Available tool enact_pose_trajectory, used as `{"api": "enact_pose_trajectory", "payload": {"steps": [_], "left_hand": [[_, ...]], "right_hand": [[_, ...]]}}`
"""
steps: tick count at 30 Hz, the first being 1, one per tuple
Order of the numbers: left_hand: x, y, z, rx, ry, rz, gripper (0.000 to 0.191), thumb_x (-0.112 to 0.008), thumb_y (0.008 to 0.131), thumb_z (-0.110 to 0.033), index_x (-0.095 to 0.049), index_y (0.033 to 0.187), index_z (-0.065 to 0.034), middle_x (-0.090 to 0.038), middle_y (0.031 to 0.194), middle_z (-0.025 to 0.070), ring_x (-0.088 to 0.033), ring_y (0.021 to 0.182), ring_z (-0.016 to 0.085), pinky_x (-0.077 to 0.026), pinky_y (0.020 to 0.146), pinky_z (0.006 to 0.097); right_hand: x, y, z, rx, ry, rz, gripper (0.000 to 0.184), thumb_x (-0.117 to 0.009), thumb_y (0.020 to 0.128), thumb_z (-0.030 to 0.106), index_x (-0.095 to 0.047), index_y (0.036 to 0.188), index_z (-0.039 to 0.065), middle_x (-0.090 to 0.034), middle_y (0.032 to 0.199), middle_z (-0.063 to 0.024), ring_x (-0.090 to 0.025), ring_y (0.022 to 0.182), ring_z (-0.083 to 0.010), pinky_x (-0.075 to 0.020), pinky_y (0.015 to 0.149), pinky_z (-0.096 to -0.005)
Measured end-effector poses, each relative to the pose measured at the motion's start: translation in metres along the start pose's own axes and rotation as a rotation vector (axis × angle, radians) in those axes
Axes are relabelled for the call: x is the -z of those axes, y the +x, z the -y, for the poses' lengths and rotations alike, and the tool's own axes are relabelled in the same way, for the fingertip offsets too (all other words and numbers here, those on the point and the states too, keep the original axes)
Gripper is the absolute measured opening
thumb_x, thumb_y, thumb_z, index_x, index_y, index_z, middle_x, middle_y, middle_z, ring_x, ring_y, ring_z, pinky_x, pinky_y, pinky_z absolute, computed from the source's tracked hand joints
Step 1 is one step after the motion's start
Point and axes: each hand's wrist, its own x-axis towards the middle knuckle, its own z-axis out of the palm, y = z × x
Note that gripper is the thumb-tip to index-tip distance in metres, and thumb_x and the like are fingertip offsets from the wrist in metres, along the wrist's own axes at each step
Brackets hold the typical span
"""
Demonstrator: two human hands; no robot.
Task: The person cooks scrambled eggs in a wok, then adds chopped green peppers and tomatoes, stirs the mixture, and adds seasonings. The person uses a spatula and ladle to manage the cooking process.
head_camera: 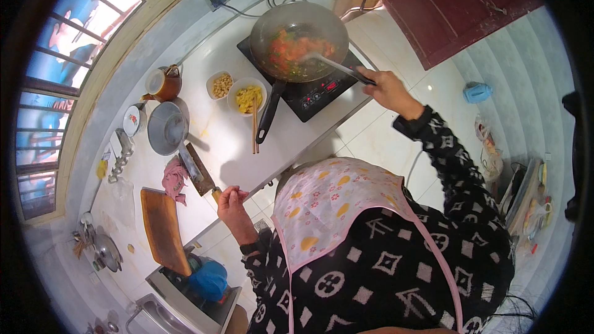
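My right hand (387, 92) grips the black end of a metal turner's handle (341, 66). Its blade dips into chopped tomato and green pieces (297, 51) in a wok (262, 23). Haze hangs over the food. Under the wok, an induction cooktop (301, 109) shows a lit red display. The wok's black handle (270, 113) points toward me. My left hand (232, 199) hovers near the counter's front edge, fingers curled in with nothing visible in them. Right beside it is the wooden handle of a cleaver (198, 174); contact between them is unclear.
Left of the wok stand a bowl of cooked egg (248, 95) with chopsticks (255, 134) and a bowl of peanuts (222, 86). Farther left are a brown jug (164, 84), a metal ladle (169, 127), a pink cloth (175, 181) and a wooden cutting board (163, 232).
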Motion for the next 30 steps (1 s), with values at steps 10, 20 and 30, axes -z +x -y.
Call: {"api": "enact_pose_trajectory", "payload": {"steps": [10,20,30], "left_hand": [[0.002,0.008,0.001,-0.02,-0.055,0.026,0.012,-0.058,0.1,-0.005,-0.066,0.105,0.002,-0.065,0.1,0.0091,-0.065,0.082,0.017,-0.056,0.083,0.0328],[0.016,0.007,0.014,0.043,-0.04,-0.047,0.012,-0.06,0.098,-0.005,-0.068,0.105,0.0013,-0.068,0.097,0.0089,-0.065,0.078,0.015,-0.057,0.078,0.0314],[0.019,0.025,0.015,0.018,0.019,-0.004,0.011,-0.059,0.098,-0.004,-0.067,0.105,-0.0004,-0.068,0.102,0.0079,-0.065,0.081,0.014,-0.057,0.08,0.0309]], "right_hand": [[-0.038,0.068,0.017,0.106,0.35,0.056,0.056,-0.069,0.086,0.007,-0.057,0.14,0.002,-0.07,0.114,-0.0237,-0.067,0.103,-0.0306,-0.0509,0.091,-0.0357],[0.111,-0.016,0.02,0.081,-0.302,0.093,0.056,-0.067,0.076,0.0,-0.064,0.132,0.0,-0.072,0.103,-0.0235,-0.07,0.083,-0.0335,-0.054,0.078,-0.0354],[-0.047,0.042,0.017,0.14,0.11,-0.207,0.051,-0.068,0.084,0.017,-0.063,0.134,0.011,-0.07,0.096,-0.0257,-0.068,0.092,-0.043,-0.0532,0.082,-0.0482]]}}
